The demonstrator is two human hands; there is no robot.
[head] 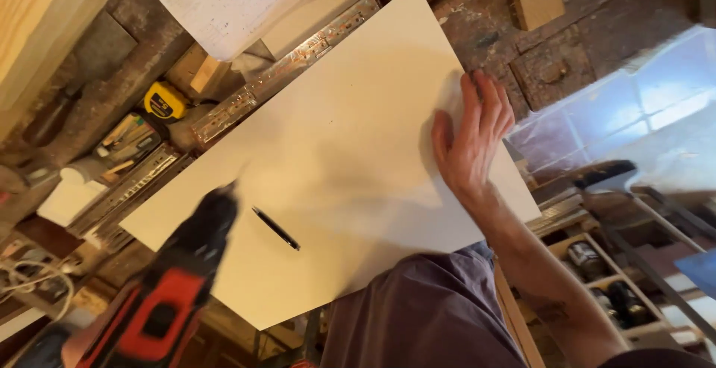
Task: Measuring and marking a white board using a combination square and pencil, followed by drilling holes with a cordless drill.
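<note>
Trouble could come if the flat right hand (471, 140) lets the white board (350, 114) slip while the left hand (71, 346), grip hidden, brings the drill (168, 293) down.

One white board (343, 137), one pen (276, 228), one drill (168, 293), one tape measure (164, 102)

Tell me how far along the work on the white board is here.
Early stage, it seems. Done: the white board lies flat on the workbench, with a pen on it. In hand: the left hand brings a red-black drill to its edge while the right hand presses it flat. Left: no holes visible yet.
</note>
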